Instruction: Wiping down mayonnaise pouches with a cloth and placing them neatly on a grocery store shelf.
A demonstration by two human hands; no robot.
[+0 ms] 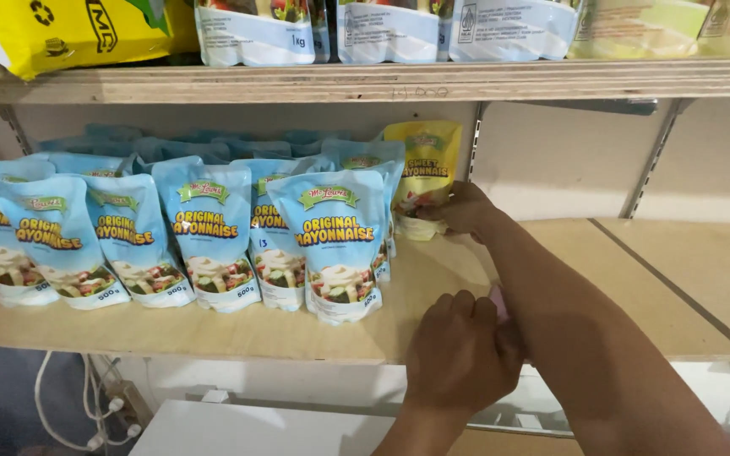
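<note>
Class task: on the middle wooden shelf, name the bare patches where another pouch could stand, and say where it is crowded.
Bare: the shelf board right of the yellow pouch, and the strip before the blue pouches. Crowded: the left half, pouches packed rows deep.

Right hand point(465, 208) reaching to the back of the wooden shelf point(551, 279), fingers on a yellow pouch point(423, 169) standing upright there. Left hand point(460, 355) curled at the shelf's front edge, something pink point(498, 301) barely showing behind it. Blue pouches point(213, 232) standing in rows to the left, nearest one point(337, 245) just beside the yellow. More packs on the upper shelf point(365, 82).
</note>
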